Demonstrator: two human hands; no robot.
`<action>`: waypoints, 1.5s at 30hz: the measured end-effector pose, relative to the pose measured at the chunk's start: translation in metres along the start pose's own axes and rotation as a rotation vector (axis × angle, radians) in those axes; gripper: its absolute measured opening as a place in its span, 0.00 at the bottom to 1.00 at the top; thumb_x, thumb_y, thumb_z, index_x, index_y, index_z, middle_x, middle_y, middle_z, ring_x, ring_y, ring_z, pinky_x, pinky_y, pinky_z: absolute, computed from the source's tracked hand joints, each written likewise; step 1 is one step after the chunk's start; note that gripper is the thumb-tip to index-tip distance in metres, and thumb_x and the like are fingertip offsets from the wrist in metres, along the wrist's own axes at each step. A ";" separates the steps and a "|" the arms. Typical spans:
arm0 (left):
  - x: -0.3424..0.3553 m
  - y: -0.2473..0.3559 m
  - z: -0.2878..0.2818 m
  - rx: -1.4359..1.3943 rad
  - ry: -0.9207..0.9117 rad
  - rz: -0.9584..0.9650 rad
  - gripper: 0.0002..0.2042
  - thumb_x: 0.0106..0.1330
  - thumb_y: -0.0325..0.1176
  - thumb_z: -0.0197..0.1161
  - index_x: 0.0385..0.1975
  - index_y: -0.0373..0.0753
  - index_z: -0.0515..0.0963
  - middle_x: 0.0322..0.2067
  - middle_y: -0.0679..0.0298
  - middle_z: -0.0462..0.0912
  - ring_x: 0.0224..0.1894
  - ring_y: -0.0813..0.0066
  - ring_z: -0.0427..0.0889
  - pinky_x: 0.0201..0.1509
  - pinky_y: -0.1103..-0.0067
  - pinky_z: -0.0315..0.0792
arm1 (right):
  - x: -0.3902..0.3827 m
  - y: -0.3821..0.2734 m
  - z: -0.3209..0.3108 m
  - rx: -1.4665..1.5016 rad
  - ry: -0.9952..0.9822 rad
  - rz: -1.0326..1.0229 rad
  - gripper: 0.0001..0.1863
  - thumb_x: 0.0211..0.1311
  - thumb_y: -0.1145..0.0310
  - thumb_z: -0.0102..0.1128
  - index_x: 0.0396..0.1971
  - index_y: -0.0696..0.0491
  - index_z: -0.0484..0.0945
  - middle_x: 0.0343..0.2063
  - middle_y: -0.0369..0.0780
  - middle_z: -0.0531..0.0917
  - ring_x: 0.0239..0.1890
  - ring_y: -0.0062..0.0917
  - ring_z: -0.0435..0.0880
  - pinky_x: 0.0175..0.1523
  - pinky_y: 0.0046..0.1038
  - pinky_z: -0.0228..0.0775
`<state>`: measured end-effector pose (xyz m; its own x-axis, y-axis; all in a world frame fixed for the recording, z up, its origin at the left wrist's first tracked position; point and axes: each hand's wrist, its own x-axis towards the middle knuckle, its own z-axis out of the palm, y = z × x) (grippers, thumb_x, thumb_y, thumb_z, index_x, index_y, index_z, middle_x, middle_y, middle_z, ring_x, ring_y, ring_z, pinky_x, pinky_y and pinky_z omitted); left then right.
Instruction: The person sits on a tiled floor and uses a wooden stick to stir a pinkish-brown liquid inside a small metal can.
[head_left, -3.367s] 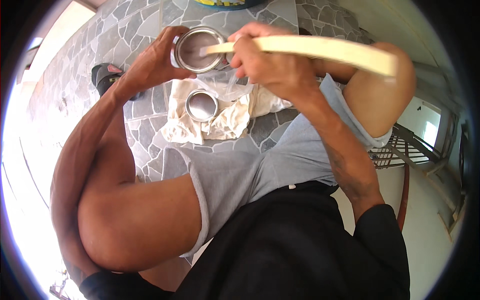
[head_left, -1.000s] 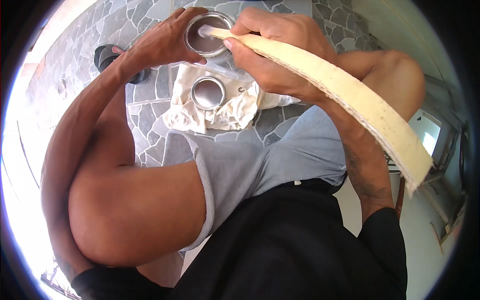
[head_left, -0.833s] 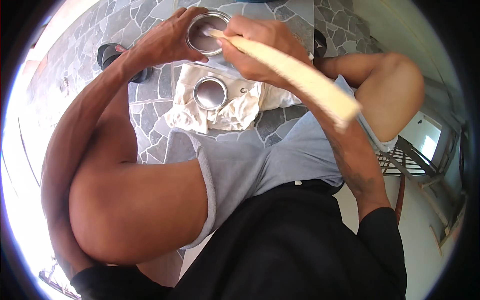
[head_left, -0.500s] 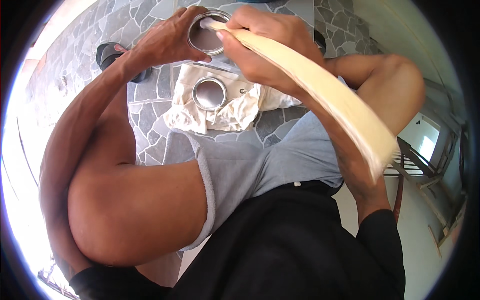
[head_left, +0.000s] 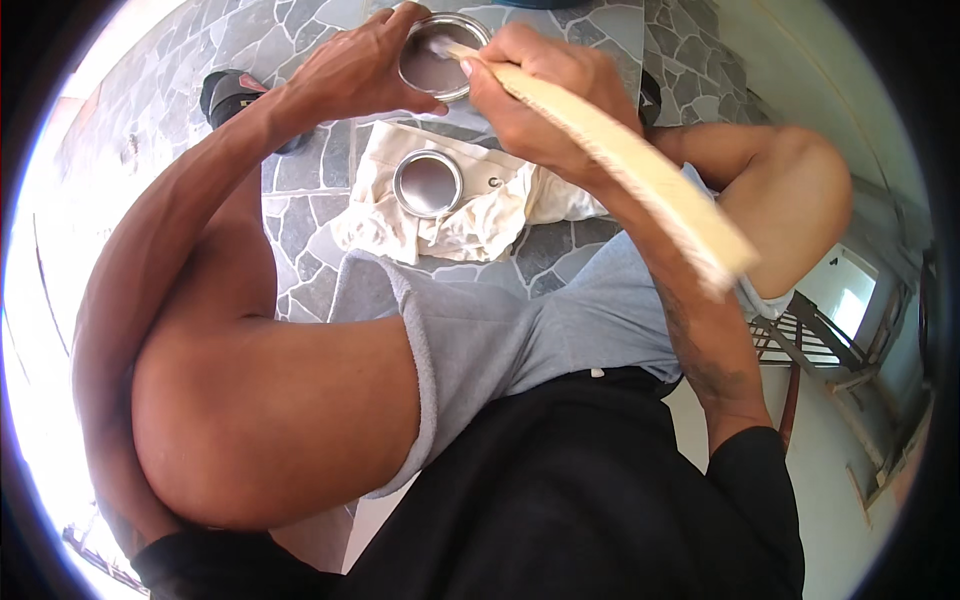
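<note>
My left hand (head_left: 368, 72) wraps thumb and fingers around the left side of an open round metal paint can (head_left: 458, 95). The can has a shiny rim, and greyish contents show inside. In my right hand (head_left: 545, 85) is a long, flat, pale wooden stir stick (head_left: 632, 155), gripped near its narrow lower part. Its whitish tip reaches into the can, while the wide upper end slants back over my right forearm, blurred by motion. Nearer to me, a round metal lid (head_left: 428, 184) lies on a crumpled cream cloth (head_left: 385, 155).
Grey stone-patterned paving (head_left: 310, 225) surrounds the can and cloth. My bent legs flank them, with a dark shoe (head_left: 228, 95) at the left. A blue object (head_left: 535, 3) is cut off at the top edge. Wooden furniture (head_left: 850, 390) stands at the right.
The stick's upper end has swung away from me and leftward. The can and both hands sit slightly further right; the lid and cloth have barely shifted in view.
</note>
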<state>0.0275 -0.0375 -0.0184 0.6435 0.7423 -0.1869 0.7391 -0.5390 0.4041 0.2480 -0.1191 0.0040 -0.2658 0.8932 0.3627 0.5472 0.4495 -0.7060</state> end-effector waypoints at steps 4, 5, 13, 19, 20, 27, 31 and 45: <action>-0.002 0.003 -0.005 0.093 0.099 -0.036 0.45 0.46 0.53 0.79 0.63 0.40 0.64 0.54 0.44 0.80 0.53 0.46 0.82 0.58 0.60 0.75 | -0.005 0.001 0.004 -0.006 -0.077 0.043 0.09 0.61 0.65 0.67 0.30 0.55 0.81 0.20 0.46 0.83 0.21 0.38 0.83 0.29 0.33 0.75; 0.002 0.013 -0.019 0.016 -0.028 -0.062 0.47 0.49 0.53 0.79 0.64 0.34 0.62 0.56 0.42 0.76 0.56 0.46 0.80 0.60 0.60 0.74 | -0.005 -0.005 -0.003 -0.011 -0.079 0.068 0.09 0.61 0.65 0.67 0.30 0.55 0.81 0.19 0.45 0.83 0.21 0.36 0.83 0.29 0.33 0.75; -0.002 0.025 -0.028 0.016 -0.120 -0.214 0.44 0.49 0.52 0.80 0.59 0.33 0.64 0.50 0.43 0.80 0.51 0.46 0.82 0.53 0.61 0.77 | 0.002 0.000 0.007 0.001 0.051 -0.059 0.07 0.62 0.67 0.66 0.29 0.55 0.81 0.18 0.43 0.82 0.20 0.29 0.83 0.27 0.31 0.73; -0.005 0.010 0.000 0.112 0.015 -0.123 0.47 0.45 0.58 0.78 0.61 0.37 0.64 0.49 0.43 0.82 0.50 0.44 0.83 0.54 0.59 0.76 | 0.022 -0.015 -0.026 -0.048 -0.130 0.100 0.15 0.67 0.60 0.61 0.27 0.57 0.79 0.19 0.38 0.83 0.22 0.21 0.83 0.29 0.26 0.75; -0.008 0.009 0.002 0.105 0.039 -0.124 0.46 0.45 0.57 0.78 0.60 0.36 0.64 0.49 0.42 0.82 0.50 0.44 0.83 0.55 0.59 0.75 | 0.033 -0.022 -0.035 -0.080 -0.235 0.179 0.16 0.69 0.60 0.60 0.27 0.57 0.79 0.22 0.34 0.84 0.25 0.15 0.83 0.30 0.20 0.75; -0.008 -0.016 0.003 0.033 0.079 0.041 0.42 0.45 0.54 0.80 0.56 0.36 0.66 0.47 0.48 0.83 0.50 0.49 0.84 0.52 0.61 0.75 | 0.061 0.016 -0.012 -0.798 -0.152 -0.758 0.11 0.65 0.64 0.62 0.27 0.56 0.79 0.22 0.37 0.83 0.24 0.23 0.83 0.26 0.25 0.71; -0.008 -0.019 0.008 0.001 0.097 0.016 0.43 0.45 0.53 0.80 0.56 0.36 0.66 0.46 0.48 0.84 0.50 0.49 0.84 0.51 0.60 0.75 | 0.056 0.024 0.019 -0.250 -0.142 -0.206 0.14 0.61 0.61 0.56 0.24 0.57 0.80 0.17 0.43 0.82 0.18 0.35 0.82 0.27 0.33 0.74; -0.011 -0.003 -0.009 0.022 -0.009 -0.052 0.42 0.44 0.53 0.81 0.55 0.38 0.66 0.43 0.52 0.86 0.51 0.53 0.84 0.52 0.55 0.73 | 0.087 -0.006 -0.007 -0.111 -0.496 0.380 0.18 0.69 0.57 0.53 0.33 0.56 0.83 0.20 0.36 0.82 0.19 0.16 0.80 0.22 0.21 0.73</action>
<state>0.0165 -0.0410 -0.0092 0.6059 0.7660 -0.2148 0.7756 -0.5086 0.3740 0.2273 -0.0443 0.0440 -0.3585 0.9009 -0.2447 0.7479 0.1203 -0.6528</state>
